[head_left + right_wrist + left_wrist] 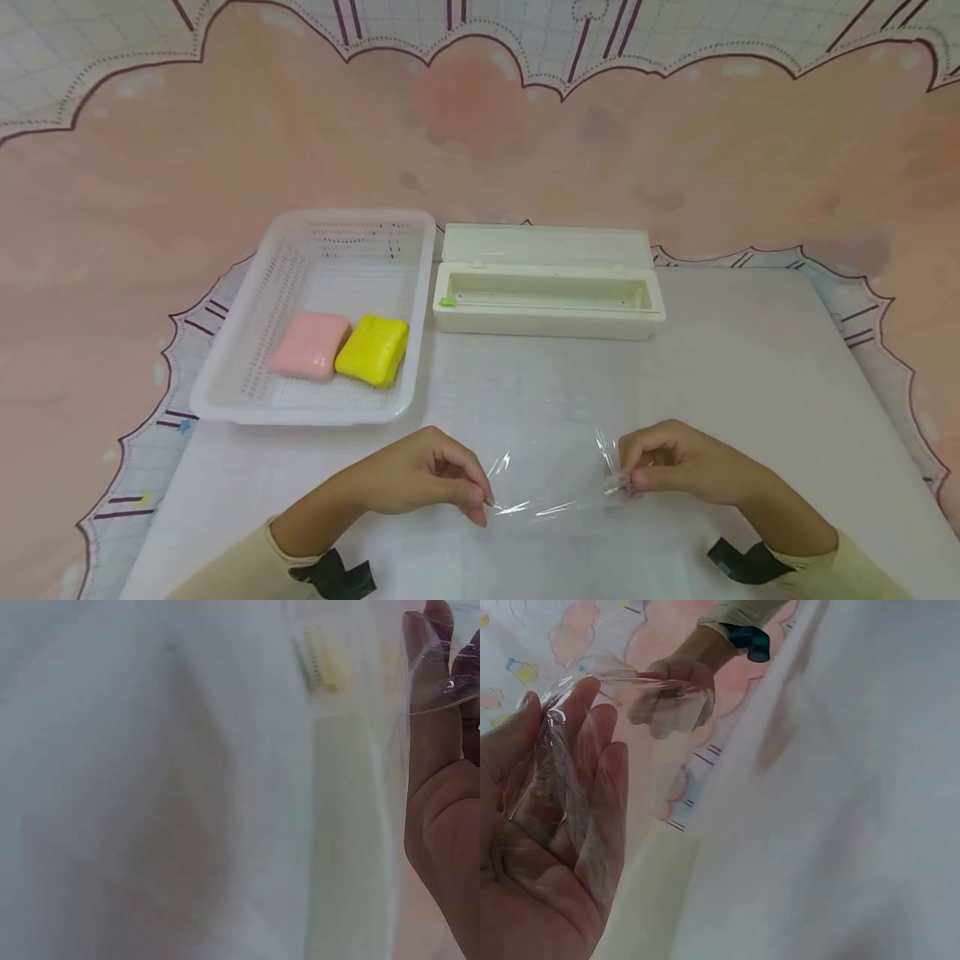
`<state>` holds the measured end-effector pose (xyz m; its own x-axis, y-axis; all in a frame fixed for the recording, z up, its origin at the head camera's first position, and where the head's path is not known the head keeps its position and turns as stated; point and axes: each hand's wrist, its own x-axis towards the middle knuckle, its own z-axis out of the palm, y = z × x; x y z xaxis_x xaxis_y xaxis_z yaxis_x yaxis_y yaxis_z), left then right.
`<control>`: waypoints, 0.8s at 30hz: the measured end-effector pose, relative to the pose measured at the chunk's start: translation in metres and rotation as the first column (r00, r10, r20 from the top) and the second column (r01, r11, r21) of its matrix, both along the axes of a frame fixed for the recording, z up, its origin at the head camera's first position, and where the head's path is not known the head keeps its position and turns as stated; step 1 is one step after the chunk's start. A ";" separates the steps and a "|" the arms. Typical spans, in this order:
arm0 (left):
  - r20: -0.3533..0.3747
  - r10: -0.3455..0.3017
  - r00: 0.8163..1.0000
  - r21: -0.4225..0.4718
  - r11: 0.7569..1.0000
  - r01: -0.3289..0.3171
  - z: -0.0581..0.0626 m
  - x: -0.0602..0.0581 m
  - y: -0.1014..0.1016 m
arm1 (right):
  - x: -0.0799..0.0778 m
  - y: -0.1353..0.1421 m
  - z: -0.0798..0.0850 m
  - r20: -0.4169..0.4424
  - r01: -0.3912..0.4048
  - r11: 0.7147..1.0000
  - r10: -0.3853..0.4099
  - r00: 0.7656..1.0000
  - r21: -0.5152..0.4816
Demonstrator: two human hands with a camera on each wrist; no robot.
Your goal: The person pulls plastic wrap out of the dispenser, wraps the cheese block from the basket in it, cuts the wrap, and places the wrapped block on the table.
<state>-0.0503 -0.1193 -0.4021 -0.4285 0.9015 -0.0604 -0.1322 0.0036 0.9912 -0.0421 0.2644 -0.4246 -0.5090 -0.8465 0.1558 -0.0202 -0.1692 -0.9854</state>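
Head view showed the left hand (427,477) and right hand (686,462) pinching opposite sides of a clear, thin plastic film (551,475), spread between them above the white-covered table (750,358), apparently to stop it clinging together; a long, cream plastic box (547,323) stood open beyond.

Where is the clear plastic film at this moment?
In the head view, the clear plastic film is low and just right of centre, held between the left hand and the right hand, nearer the camera than the open cream box.
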 end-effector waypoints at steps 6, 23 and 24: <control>0.025 0.044 0.999 -0.093 0.995 -0.041 -0.033 0.001 0.000 | 0.001 0.001 -0.019 0.130 0.022 0.981 -0.048 0.990 0.194; 0.034 0.239 0.971 -0.353 0.911 -0.212 -0.063 0.007 0.001 | 0.000 0.008 -0.039 0.213 0.038 0.881 -0.155 0.965 0.472; 0.030 0.249 0.968 -0.370 0.902 -0.221 -0.062 0.008 0.000 | 0.000 0.009 -0.039 0.252 0.029 0.888 -0.161 0.954 0.459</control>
